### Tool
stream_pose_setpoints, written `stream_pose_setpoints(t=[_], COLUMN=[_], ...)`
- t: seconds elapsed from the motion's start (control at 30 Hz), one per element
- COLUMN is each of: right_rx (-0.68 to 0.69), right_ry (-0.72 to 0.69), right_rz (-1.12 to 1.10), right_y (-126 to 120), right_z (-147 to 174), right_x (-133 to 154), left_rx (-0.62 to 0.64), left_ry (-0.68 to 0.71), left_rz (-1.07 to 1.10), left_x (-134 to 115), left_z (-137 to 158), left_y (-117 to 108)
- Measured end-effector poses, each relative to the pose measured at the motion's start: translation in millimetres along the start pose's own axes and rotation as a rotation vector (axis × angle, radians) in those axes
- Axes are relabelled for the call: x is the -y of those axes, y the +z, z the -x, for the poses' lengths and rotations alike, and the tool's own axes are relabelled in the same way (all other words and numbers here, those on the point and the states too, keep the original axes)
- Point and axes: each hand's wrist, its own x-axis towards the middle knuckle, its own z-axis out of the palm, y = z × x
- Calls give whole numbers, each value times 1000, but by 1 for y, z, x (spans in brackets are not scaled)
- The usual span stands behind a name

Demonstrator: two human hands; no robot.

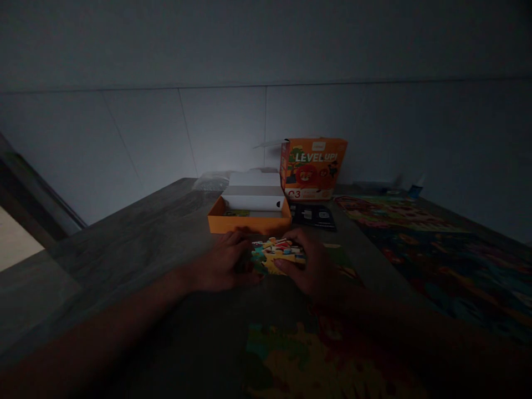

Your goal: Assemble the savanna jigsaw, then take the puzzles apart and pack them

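Puzzle pieces (280, 257) held; upright orange box (316, 178) reads "LEVEL UP!"

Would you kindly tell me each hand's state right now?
Left hand: partly curled at the multicoloured flat puzzle pieces; grip cannot be told.
Right hand: closed, holding those same pieces.

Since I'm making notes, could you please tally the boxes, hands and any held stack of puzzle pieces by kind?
Boxes: 2 (open box, upright box)
Hands: 2 (left hand, right hand)
Stack of puzzle pieces: 1
Total: 5
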Motion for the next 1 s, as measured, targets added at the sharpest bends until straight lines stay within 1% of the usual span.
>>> stream_pose_setpoints(t=[0.07, 0.2, 0.37, 0.5, 0.6, 0.63, 0.7, 0.77, 0.8, 0.87, 0.93, 1.0], right_rx=[54, 132, 136, 139, 144, 148, 159, 188, 203, 216, 221, 262], right_ry=[-1, 61, 137, 97, 76, 73, 75, 94, 111, 137, 144, 134], right_rz=[-16, 11, 114, 112, 91, 79, 45, 12, 5, -3, -18, -34], right_y=[2, 4, 5, 6, 5, 4, 3, 2, 2, 2, 3, 4], right_z=[-1, -3, -3, -2, -3, -3, -2, -1, -1, 0, 0, 0], right_x=[-1, -1, -3, -4, -3, -3, -1, 1, 2, 3, 4, 4], left_rx=[1, 17, 6, -15, -39, -53, -66, -79, -89, -87, -21, 44], left_ry=[-26, -91, -216, -292, -314, -306, -264, -184, -141, -53, 26, 48], left_rz=[7, 22, -72, -87, -2, 78, 325, 560, 629, 682, 707, 714], left_x=[2, 1, -10, -15, -12, -10, -7, -6, -6, -9, -15, -21], left_z=[-1, -2, -4, -7, -9, -9, -8, -6, -5, -2, 2, 3], left_y=[2, 5, 10, 16, 20, 21, 25, 27, 28, 26, 22, 20])
